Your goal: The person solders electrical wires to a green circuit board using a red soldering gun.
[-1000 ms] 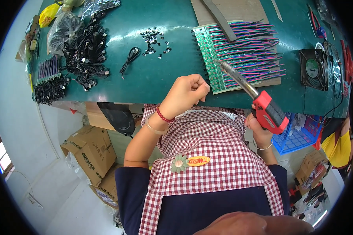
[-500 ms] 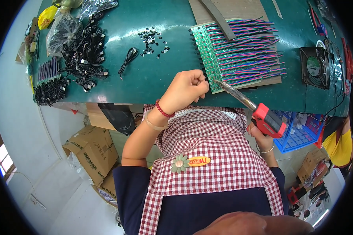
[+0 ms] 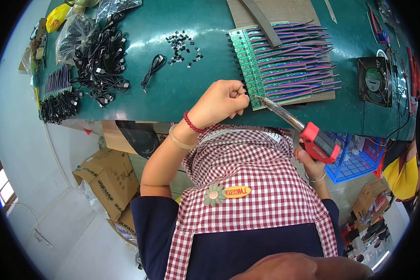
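Note:
My right hand (image 3: 309,162) is wrapped round the red and black handle of a soldering iron (image 3: 318,142). Its metal tip points up and left and meets the lower left corner of a green circuit board panel (image 3: 247,70). Rows of striped thin wires (image 3: 294,66) run rightward from the panel, and small black parts line its left edge. Beside that edge, near the iron's tip, my left hand (image 3: 225,100) is closed in a pinch. A tiny black part shows by its fingertips, but what they hold is mostly hidden.
A grey metal bar (image 3: 262,23) lies across the panel, which rests on cardboard (image 3: 323,94). Loose black connectors (image 3: 179,44), a coiled cable (image 3: 154,70) and heaped USB cables (image 3: 100,60) are leftward on the green table. A black fan (image 3: 374,80) stands right; a blue basket (image 3: 357,161) sits below.
My left hand has shifted very slightly, and its elbow has swung a little outward to the left. The soldering iron and my right hand look the same.

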Motion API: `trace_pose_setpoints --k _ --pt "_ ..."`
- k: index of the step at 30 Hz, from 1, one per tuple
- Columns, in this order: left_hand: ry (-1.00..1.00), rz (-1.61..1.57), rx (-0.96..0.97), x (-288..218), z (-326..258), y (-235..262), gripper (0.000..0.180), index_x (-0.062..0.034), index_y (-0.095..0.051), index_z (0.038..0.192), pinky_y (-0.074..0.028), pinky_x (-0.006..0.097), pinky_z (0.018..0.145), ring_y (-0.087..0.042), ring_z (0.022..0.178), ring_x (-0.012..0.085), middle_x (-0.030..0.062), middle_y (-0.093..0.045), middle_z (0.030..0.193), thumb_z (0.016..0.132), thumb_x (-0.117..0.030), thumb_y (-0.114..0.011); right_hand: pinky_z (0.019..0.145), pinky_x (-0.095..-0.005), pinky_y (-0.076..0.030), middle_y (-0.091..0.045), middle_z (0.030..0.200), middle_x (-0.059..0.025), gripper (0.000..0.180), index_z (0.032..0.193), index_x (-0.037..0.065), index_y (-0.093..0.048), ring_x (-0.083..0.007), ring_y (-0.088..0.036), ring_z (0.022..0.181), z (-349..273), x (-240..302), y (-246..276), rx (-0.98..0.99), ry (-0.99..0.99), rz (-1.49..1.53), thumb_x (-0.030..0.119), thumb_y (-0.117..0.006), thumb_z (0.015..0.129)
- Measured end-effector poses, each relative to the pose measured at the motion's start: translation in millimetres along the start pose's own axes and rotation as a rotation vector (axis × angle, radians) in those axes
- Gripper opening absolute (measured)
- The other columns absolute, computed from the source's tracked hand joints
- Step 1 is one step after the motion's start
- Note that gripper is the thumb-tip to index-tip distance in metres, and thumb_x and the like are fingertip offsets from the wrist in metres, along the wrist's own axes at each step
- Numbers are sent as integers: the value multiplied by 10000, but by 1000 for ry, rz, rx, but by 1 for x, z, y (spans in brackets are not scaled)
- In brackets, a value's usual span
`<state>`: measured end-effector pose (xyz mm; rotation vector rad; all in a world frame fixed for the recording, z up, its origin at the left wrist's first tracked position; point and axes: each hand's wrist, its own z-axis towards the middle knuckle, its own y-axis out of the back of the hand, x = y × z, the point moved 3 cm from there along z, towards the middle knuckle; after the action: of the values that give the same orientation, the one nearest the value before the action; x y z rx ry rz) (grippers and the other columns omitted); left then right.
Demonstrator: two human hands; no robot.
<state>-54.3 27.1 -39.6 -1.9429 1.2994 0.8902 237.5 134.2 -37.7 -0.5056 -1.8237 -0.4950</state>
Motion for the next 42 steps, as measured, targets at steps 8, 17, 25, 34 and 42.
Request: trace_pose_setpoints --k 8,17,25,34,42 --pt "13 6 11 -1 0 0 133 -23 -525 738 -347 174 439 -448 485 30 2 -543 605 850 -89 -549 554 -286 -422 -523 687 -77 341 1138 -17 -494 -147 -479 561 -2 -2 1 2 5 -54 38 -567 809" --pt "-7 -32 -7 2 2 1 102 -1 -523 698 -351 201 408 -465 454 42 22 -555 570 769 -62 -563 549 -287 -422 -513 655 -73 305 1093 -13 -499 -143 -471 538 0 2 -1 3 -21 -5 35 -572 800" --pt "-9 -33 -31 0 1 -1 100 -7 -521 688 -346 200 403 -464 449 41 17 -551 561 760 -62 -564 545 -276 -418 -504 634 -63 230 1005 -8 -495 -136 -474 538 1 7 -3 4 -71 -20 43 -575 796" --pt "14 17 -5 -2 -2 -1 124 -27 -515 725 -335 174 427 -438 472 26 -3 -537 595 835 -77 -544 595 -251 -460 -581 768 -24 225 973 -4 -584 -102 -543 658 -7 5 -3 -75 -164 175 -16 -644 756" --pt "16 0 -5 -1 -1 -1 111 -28 -517 727 -329 177 424 -436 471 25 -5 -535 593 825 -66 -551 611 -259 -466 -588 774 -31 226 976 0 -585 -107 -550 670 -5 12 -3 -55 -171 206 2 -649 759"
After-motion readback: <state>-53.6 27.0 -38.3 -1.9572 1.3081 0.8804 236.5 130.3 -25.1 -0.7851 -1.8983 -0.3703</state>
